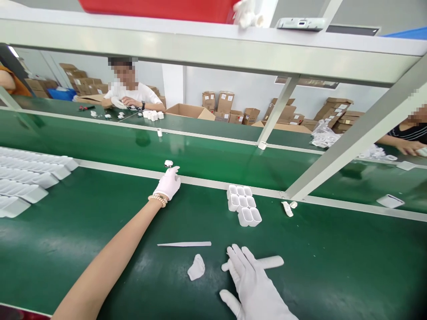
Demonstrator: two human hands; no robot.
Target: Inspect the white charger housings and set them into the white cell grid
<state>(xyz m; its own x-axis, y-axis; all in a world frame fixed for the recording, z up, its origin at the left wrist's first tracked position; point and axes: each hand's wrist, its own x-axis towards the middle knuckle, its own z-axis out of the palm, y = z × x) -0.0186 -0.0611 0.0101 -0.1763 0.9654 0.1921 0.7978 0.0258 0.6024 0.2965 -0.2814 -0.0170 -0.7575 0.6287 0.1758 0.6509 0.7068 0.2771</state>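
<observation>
My left hand, in a white glove with a beaded bracelet at the wrist, reaches over the far edge of the table to the green belt. Its fingers look extended and partly apart. A small white part with a dark underside is just beyond the knuckles; whether they touch is hidden. My right hand, also gloved, lies flat with fingers stretched over a white rounded stick, not gripping it. Left of that hand lie white tweezers or a similar slim tapered tool and a crumpled white lump.
White square cups stand grouped near the belt, with white scraps to their right. Rows of white trays fill the left. A slanted metal post and overhead shelf frame the view. Co-workers, one a person in white, sit across the belt.
</observation>
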